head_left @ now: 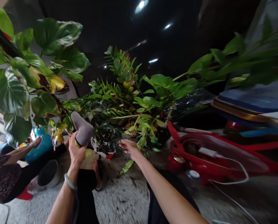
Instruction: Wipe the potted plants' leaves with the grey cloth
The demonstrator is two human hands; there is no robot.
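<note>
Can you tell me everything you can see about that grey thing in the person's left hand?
The grey thing looks like a soft fabric sock, plain and matte, filled out rather than limp. It bends in the middle, with its rounded end pointing up and to the picture's left. The left hand grips its lower end, where a dark edge and a bit of yellow show. It is held up in front of leafy plants; whether it brushes them, I can't tell.

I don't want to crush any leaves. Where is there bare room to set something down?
Bare floor shows between the person's legs, below the right hand, with scraps at its far edge. A second patch lies between the grey bucket and left forearm. It is crowded among the plants and at right, where the red bag and white cable spread.
</note>
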